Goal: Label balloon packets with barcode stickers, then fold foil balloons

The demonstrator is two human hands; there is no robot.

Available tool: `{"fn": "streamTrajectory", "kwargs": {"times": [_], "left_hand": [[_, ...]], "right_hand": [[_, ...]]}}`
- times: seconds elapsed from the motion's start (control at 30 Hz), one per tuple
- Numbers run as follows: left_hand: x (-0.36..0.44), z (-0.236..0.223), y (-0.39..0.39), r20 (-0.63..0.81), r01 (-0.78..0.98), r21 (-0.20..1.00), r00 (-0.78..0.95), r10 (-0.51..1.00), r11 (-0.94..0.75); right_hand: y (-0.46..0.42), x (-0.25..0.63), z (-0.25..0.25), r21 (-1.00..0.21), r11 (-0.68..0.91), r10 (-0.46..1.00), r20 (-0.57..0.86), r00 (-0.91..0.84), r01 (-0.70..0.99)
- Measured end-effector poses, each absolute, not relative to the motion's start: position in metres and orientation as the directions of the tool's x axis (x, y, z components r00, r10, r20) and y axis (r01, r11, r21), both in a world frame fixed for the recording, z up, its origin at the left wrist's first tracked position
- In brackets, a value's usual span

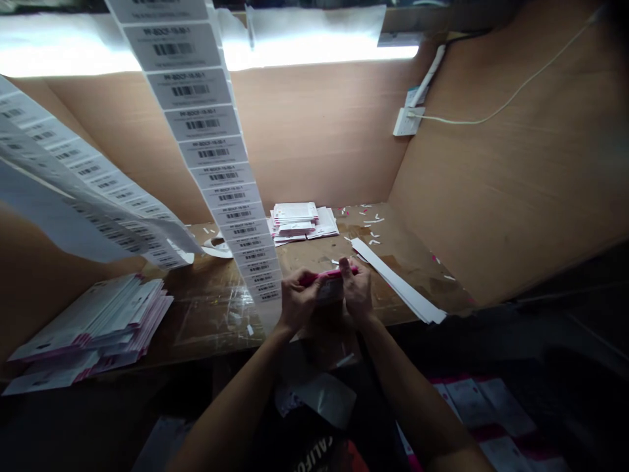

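My left hand [299, 301] and my right hand [356, 292] are close together above the front edge of the wooden bench [314, 295]. Between them they pinch a small white card with a magenta edge [325, 283], and its lower part is partly hidden by my fingers. A long strip of barcode labels [221, 157] hangs from above and ends just beside my left hand. A second barcode strip [83, 177] droops across the left side.
Stacks of magenta-edged white cards [88, 328] lie at the bench's left. A white pile of cards [299, 223] stands at the back, and a bundle of white backing strips [398, 282] lies right. Paper scraps litter the bench. Cardboard walls [491, 164] enclose it, with a wall socket [407, 121] and cable.
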State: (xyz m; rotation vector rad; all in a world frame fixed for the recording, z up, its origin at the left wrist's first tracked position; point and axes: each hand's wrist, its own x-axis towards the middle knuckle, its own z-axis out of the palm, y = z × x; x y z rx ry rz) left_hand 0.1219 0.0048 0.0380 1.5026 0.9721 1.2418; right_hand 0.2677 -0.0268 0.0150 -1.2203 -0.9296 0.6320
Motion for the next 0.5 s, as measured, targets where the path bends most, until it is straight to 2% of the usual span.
{"fn": "streamTrajectory", "kwargs": {"times": [0.1,0.13,0.2,0.23,0.3,0.4,0.5], "left_hand": [[0.123,0.046,-0.006,0.149,-0.051,0.988,0.104,0.983,-0.144],[0.124,0.049,-0.014,0.129,-0.054,0.991,0.142,0.981,-0.123],[0.122,0.055,-0.034,0.128,-0.041,0.992,0.337,0.933,-0.121],[0.119,0.058,-0.044,0.141,-0.054,0.990,0.416,0.898,-0.131],[0.105,0.063,-0.062,0.126,-0.064,0.992,0.515,0.848,-0.109],[0.075,0.061,-0.075,-0.054,0.070,0.997,0.584,0.810,0.016],[0.055,0.049,-0.068,-0.158,0.212,0.977,0.596,0.788,0.036]], "right_hand": [[-0.065,0.295,0.017,-0.963,0.257,0.935,0.269,0.231,0.079],[-0.086,0.314,0.015,-0.972,0.218,0.965,0.227,0.127,0.086],[-0.140,0.366,0.007,-0.992,0.081,0.996,0.084,0.029,0.096],[-0.172,0.396,0.000,-0.995,-0.007,0.999,-0.003,0.037,0.096],[-0.243,0.454,-0.022,-0.973,-0.210,0.966,-0.192,0.171,0.096],[-0.336,0.508,-0.075,-0.818,-0.573,0.735,-0.539,0.412,-0.047],[-0.376,0.505,-0.141,-0.726,-0.685,0.592,-0.606,0.531,-0.065]]}}
